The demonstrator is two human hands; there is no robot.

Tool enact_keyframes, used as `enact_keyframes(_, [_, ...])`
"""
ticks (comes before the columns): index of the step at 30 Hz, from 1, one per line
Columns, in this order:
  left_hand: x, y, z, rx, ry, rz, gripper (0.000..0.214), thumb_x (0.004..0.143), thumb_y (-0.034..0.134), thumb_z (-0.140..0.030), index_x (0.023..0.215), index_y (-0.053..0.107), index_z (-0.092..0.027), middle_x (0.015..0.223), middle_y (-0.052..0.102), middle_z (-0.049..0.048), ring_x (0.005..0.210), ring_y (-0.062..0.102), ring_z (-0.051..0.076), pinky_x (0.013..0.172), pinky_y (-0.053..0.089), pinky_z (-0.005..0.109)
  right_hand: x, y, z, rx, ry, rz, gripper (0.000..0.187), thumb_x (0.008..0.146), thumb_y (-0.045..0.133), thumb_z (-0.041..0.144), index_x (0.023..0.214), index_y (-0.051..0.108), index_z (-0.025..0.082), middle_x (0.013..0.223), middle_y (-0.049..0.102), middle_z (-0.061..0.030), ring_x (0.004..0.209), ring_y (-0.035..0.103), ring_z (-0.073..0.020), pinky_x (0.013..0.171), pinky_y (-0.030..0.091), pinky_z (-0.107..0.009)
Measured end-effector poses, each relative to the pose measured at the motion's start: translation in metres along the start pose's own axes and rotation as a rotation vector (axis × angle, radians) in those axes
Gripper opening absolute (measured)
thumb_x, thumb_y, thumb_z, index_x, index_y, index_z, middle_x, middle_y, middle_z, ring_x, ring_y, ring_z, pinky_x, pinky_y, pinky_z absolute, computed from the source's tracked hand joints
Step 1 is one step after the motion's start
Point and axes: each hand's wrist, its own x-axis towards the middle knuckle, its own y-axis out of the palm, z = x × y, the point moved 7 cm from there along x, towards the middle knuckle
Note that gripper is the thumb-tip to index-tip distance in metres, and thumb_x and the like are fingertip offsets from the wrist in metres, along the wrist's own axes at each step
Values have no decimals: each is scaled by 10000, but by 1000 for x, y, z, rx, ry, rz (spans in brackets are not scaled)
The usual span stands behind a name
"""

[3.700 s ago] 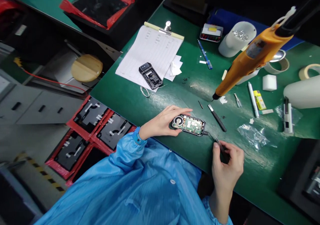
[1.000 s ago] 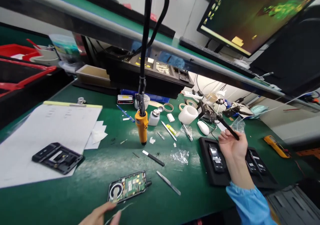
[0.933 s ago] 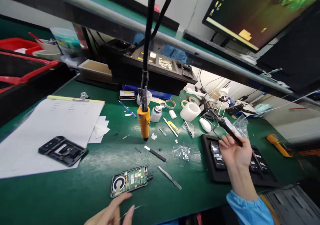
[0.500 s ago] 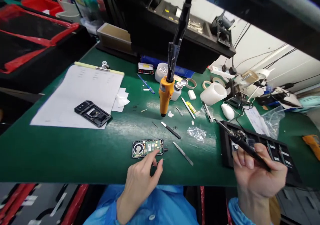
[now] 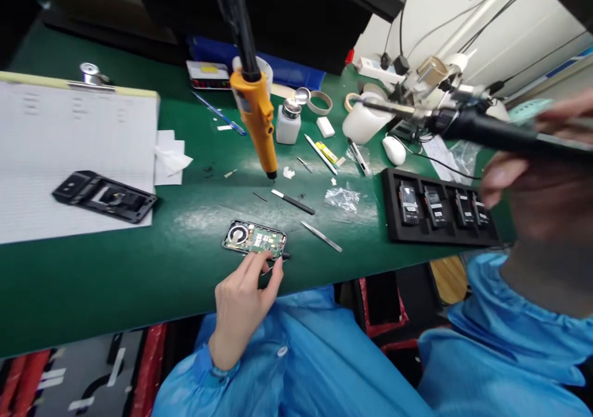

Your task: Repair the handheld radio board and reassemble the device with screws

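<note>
Head view: left hand (image 5: 243, 296), fingers curled, fingertips touching the near edge of the flat rectangular opened device with a green circuit board and round coil (image 5: 254, 238), which lies on the matte green surface (image 5: 115, 281). Right hand (image 5: 542, 182), blurred and close to the lens, grips a slim black soldering iron with a metal tip (image 5: 463, 123). A thin steel pair of tweezers (image 5: 321, 236) lies just right of the device; farther off hangs an orange plastic electric screwdriver (image 5: 257, 117).

Matt green mat (image 5: 139, 269), glossy orange plastic screwdriver (image 5: 254, 114), metal tweezers (image 5: 321, 236)
</note>
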Motion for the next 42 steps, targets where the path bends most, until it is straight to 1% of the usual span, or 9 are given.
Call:
enact_keyframes(2, [0, -3, 1, -29, 12, 17, 323, 1262, 534, -397, 1056, 707, -218, 778, 735, -33, 590, 731, 127, 583, 487, 257, -12, 20, -11, 28, 68, 132, 404, 857, 965, 662, 1122, 933, 359, 998, 890, -91, 666, 765, -305, 438, 567, -438])
enact_keyframes(4, [1, -4, 3, -63, 17, 42, 338, 1261, 527, -395, 1036, 711, -221, 783, 732, -30, 600, 737, 130, 588, 498, 263, -21, 42, -30, 149, 156, 250, 434, 843, 952, 671, 1094, 955, 318, 765, 850, -72, 490, 699, -285, 342, 449, -367])
enact_keyframes(10, [10, -5, 23, -93, -27, 113, 212, 1174, 678, -361, 1027, 770, -239, 911, 807, -5, 714, 803, 161, 628, 531, 275, -44, 83, -80, 416, 247, 405, 321, 949, 868, 615, 1079, 965, 339, 625, 783, -22, 376, 588, -190, 338, 424, -284])
enact_keyframes(18, [19, -14, 44, -113, -65, 134, 190, 1146, 698, -286, 988, 790, -233, 939, 804, -4, 738, 785, 138, 667, 543, 242, -64, 97, -103, 502, 256, 388, 334, 955, 824, 582, 1095, 966, 314, 569, 726, -10, 320, 530, -176, 327, 364, -281])
enact_keyframes(21, [15, -19, 46, -180, -117, 50, 201, 1161, 666, -210, 1011, 800, -217, 931, 812, 3, 772, 784, 123, 717, 569, 219, -69, 104, -107, 523, 181, 377, 368, 953, 792, 560, 1150, 962, 300, 565, 737, -15, 299, 519, -188, 297, 334, -278])
enact_keyframes(26, [2, -30, 45, -202, -197, -177, 144, 1147, 702, -150, 1028, 775, -185, 840, 772, -21, 596, 590, 77, 570, 448, 222, -86, 112, -132, 536, 235, 382, 438, 1005, 710, 490, 1310, 920, 256, 938, 903, -135, 505, 736, -267, 339, 418, -291])
enact_keyframes(30, [0, -30, 43, -103, -222, -184, 142, 1140, 724, -156, 1008, 773, -180, 790, 743, -30, 614, 616, 85, 593, 449, 241, -89, 121, -141, 529, 212, 441, 473, 1005, 705, 441, 1384, 888, 226, 1143, 909, -182, 731, 856, -317, 415, 530, -322])
enact_keyframes(36, [2, -28, 35, 92, -148, -106, 235, 1091, 781, -191, 863, 729, -219, 754, 769, -54, 617, 634, 102, 621, 392, 319, -71, 129, -148, 429, 104, 285, 358, 1015, 851, 605, 1096, 924, 264, 798, 860, -53, 585, 786, -243, 370, 522, -283])
enact_keyframes(42, [1, -23, 26, 67, -210, -45, 292, 1126, 733, -247, 850, 642, -226, 812, 767, -20, 711, 679, 135, 704, 417, 348, -57, 132, -145, 271, 68, 224, 148, 918, 958, 349, 975, 855, 259, 679, 752, 25, 513, 687, -181, 425, 556, -284])
